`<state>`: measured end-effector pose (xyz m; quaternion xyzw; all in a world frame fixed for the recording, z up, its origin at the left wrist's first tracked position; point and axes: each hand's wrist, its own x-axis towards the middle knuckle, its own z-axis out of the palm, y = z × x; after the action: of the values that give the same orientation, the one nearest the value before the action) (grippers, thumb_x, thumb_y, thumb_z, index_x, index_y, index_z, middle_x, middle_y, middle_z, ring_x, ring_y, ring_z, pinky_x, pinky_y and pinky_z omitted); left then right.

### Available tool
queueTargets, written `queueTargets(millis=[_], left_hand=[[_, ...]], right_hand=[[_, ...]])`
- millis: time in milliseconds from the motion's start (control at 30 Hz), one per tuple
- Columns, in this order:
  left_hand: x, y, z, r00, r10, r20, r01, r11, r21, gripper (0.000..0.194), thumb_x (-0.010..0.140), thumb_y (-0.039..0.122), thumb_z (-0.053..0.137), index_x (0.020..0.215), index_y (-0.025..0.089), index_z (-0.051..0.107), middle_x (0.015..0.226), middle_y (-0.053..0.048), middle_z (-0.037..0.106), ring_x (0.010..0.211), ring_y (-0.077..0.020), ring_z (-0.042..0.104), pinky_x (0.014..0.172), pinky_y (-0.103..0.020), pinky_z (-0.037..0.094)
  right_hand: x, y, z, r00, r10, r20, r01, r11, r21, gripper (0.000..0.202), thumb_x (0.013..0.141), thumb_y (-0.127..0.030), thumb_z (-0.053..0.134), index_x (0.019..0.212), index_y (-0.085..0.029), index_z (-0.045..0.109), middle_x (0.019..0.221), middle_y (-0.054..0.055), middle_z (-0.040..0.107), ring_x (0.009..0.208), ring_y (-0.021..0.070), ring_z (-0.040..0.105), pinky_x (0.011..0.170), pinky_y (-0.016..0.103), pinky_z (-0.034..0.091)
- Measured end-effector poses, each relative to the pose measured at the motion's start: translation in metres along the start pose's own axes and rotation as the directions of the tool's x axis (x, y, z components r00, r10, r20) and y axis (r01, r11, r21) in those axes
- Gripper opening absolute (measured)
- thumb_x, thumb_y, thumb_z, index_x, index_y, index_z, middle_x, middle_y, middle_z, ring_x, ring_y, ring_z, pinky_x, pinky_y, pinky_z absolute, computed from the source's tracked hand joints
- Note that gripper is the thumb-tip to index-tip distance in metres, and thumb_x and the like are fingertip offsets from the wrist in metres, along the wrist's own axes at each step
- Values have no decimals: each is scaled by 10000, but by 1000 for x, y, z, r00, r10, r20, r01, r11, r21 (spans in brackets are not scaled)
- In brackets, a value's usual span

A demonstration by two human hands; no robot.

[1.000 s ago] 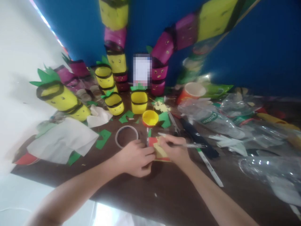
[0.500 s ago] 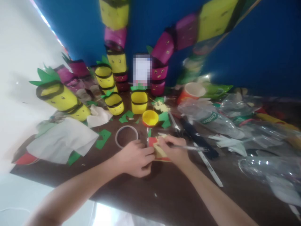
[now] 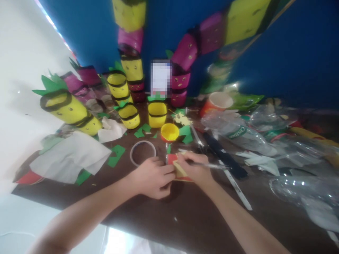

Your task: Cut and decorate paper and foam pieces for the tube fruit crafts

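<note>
My right hand (image 3: 196,170) is closed round a pen (image 3: 208,164), its shaft pointing back to the right. Under that hand lies a small pale-yellow piece of paper (image 3: 180,171) with red parts at its top and lower edge. My left hand (image 3: 156,178) is curled with its fingers against the left side of the paper, steadying it; the fingertips are partly hidden. Just above my left hand lies a roll of tape (image 3: 143,142). A small yellow cup (image 3: 170,132) stands beyond the paper, beside green paper scraps (image 3: 186,134). The pen's tip is hidden by my right hand.
Yellow pineapple-faced cups (image 3: 157,118) and purple ones line the back and left of the brown table (image 3: 148,222). White paper sheets (image 3: 71,157) lie left. Right are clear plastic bottles (image 3: 238,134), a dark blue strip-like object (image 3: 225,155), a white strip (image 3: 238,190) and a red cup (image 3: 216,104).
Both hands stay in nearly the same place on the paper. My right hand and the pen have shifted only very slightly.
</note>
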<state>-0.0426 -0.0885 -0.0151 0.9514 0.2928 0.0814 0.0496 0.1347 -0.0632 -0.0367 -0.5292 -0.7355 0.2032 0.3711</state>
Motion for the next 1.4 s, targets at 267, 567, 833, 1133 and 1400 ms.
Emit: queueTargets(millis=[267,567,833,1133,1400], left_hand=[[1,0,0,1000,5,-9,-5,1000,-1,191,761,303,419,839,186,549,792,-18,575,568,-140,503,556,-314,345],[0,0,1,1000,8,-6,-8,1000,9,198,764,298,412,840,182,553,785,-31,567,570,-138,500,562,-307,346],[0,0,0,1000,6,-16,-6,1000,-2,178,758,298,423,818,183,545,772,-20,574,557,-138,497,547,-308,326],[-1,0,-1,1000,2,1,-2,1000,14,195,766,299,405,838,189,550,816,-27,578,569,-134,502,555,-302,339],[0,0,1,1000,5,-1,-5,1000,11,209,763,302,421,858,181,562,815,-37,578,570,-134,512,554,-307,350]], right_hand=[[0,3,0,1000,-6,17,6,1000,1,342,763,-259,504,448,-174,403,436,-46,365,430,74,362,424,186,330],[0,3,0,1000,3,27,-4,999,37,312,752,-254,512,459,-176,440,443,-38,408,438,84,386,427,197,351],[-1,6,1,1000,0,5,0,1000,5,324,757,-254,509,454,-174,429,438,-37,417,431,82,391,426,196,351],[-2,2,-3,996,31,-78,-27,998,50,356,771,-242,508,437,-171,405,415,-42,404,414,77,384,436,199,355],[-2,3,-5,996,-39,-82,43,998,44,380,770,-216,507,421,-170,365,405,-53,344,386,60,327,398,198,311]])
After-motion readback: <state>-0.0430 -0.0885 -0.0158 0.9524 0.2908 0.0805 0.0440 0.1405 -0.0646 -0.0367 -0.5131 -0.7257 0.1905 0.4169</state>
